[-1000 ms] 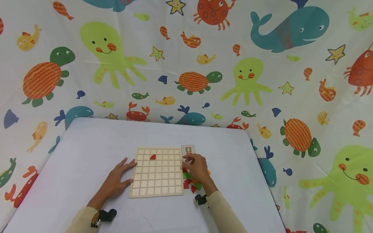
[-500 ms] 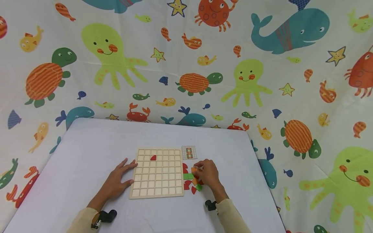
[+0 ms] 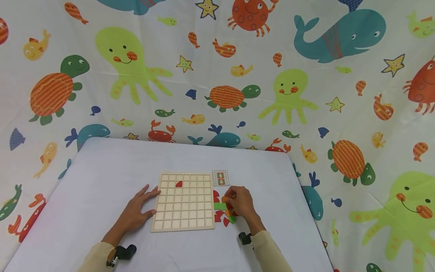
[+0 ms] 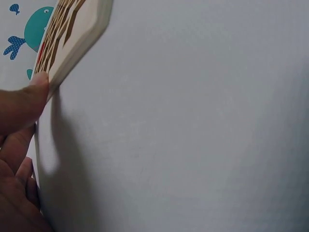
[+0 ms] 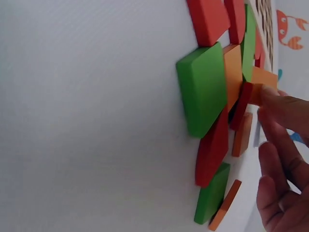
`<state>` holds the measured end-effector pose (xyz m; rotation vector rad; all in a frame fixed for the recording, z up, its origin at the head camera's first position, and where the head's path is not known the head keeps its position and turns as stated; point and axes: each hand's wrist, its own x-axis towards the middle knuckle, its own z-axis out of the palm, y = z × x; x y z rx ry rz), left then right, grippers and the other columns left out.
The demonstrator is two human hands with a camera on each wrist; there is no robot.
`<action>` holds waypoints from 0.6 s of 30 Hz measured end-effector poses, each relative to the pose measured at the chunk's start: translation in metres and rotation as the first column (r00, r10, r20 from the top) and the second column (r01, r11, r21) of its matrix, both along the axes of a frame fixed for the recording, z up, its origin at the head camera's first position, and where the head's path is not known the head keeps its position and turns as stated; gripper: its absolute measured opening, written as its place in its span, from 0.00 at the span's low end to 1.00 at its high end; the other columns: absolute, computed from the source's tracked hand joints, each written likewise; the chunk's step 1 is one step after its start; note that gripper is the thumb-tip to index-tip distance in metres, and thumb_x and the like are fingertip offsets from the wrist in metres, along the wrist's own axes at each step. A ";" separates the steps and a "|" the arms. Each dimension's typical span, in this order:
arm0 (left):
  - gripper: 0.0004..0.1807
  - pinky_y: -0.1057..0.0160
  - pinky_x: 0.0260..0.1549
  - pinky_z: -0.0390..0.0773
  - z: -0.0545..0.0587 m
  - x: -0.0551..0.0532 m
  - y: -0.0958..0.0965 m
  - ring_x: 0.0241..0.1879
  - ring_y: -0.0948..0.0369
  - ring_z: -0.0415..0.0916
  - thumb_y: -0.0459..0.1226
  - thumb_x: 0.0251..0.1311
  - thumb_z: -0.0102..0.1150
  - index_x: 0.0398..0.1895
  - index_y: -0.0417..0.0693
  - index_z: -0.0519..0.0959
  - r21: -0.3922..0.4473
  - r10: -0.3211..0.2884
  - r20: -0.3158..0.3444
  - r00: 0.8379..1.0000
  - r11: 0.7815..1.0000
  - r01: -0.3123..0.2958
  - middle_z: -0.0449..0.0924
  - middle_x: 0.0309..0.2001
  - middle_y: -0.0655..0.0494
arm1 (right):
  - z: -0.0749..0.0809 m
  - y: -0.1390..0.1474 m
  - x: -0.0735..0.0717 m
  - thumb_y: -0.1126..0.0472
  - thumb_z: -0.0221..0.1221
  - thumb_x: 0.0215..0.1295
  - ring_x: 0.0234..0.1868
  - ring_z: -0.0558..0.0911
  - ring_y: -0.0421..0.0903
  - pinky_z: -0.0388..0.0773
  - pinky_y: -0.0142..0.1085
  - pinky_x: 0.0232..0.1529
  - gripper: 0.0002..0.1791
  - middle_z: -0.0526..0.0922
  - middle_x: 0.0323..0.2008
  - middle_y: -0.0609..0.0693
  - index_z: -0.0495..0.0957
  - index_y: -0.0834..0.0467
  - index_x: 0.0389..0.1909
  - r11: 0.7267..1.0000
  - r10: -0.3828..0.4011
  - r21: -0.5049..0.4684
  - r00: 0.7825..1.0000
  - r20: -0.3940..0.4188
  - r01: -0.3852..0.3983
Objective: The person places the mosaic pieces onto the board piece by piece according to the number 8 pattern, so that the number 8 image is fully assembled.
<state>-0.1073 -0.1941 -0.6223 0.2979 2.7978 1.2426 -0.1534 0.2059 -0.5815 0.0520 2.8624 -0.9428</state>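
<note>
Your right hand (image 3: 242,200) pinches an orange block (image 5: 264,76) between thumb and fingertips, so the piece sits right at the finger ends, tilted and just beside a red block (image 5: 241,106); whether those two pieces touch, you cannot tell from these views. The other fingers of that hand curve loosely away from the block. The only printed matter near your hands is a small card (image 3: 221,178) beyond the right hand, beside the far right corner of the wooden board (image 3: 185,207); it carries a grid with a small coloured pattern (any lettering there would be too small to read). Around and below your right fingers lies a loose group of red, green and orange pieces, with two green blocks (image 3: 220,206) end to end by the board's right edge and another green block (image 5: 205,92) nearer your right wrist. Your left hand (image 3: 136,211) lies on the far side of the board from them, fingers spread, thumb and index finger touching its left edge. One red quarter-round piece (image 3: 179,184) sits in a compartment in the board's second row from the far edge, well apart from both hands.
</note>
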 end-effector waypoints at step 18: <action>0.39 0.22 0.73 0.56 0.004 0.002 0.001 0.83 0.33 0.49 0.32 0.58 0.76 0.74 0.51 0.75 0.012 0.014 -0.007 1.000 1.000 -0.014 0.66 0.80 0.43 | 0.017 -0.061 -0.028 0.57 0.74 0.64 0.29 0.76 0.41 0.75 0.29 0.28 0.02 0.90 0.34 0.43 0.91 0.49 0.35 0.948 0.071 -0.302 0.990 -0.118 -0.104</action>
